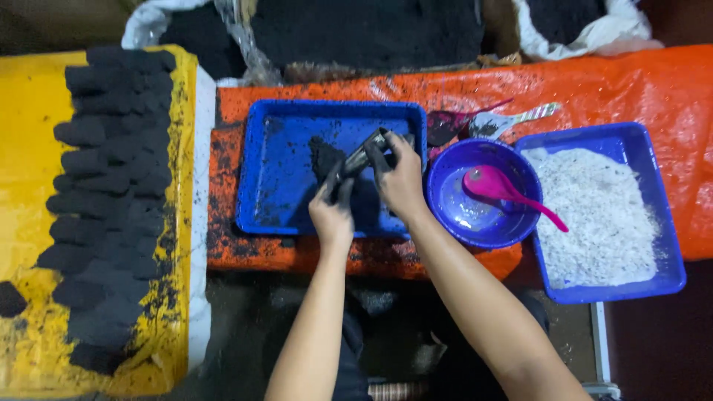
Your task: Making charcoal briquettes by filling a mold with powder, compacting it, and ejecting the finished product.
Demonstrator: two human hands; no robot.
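Note:
Both hands work over a blue tray point(271, 160) smeared with black powder. My left hand point(332, 210) and my right hand point(399, 177), both blackened, grip a short grey metal tube point(364, 157) between them; the tube lies tilted above the tray's right half. A small heap of black powder point(324, 154) sits in the tray just behind the tube.
Several black pressed blocks point(111, 193) lie in rows on a yellow sheet point(26, 148) at left. A purple bowl point(453, 200) with a pink spoon point(505, 191) stands right of the tray, then a blue tray of white powder point(601, 215). Sacks of black powder point(356, 30) lie behind on orange sheeting point(639, 82).

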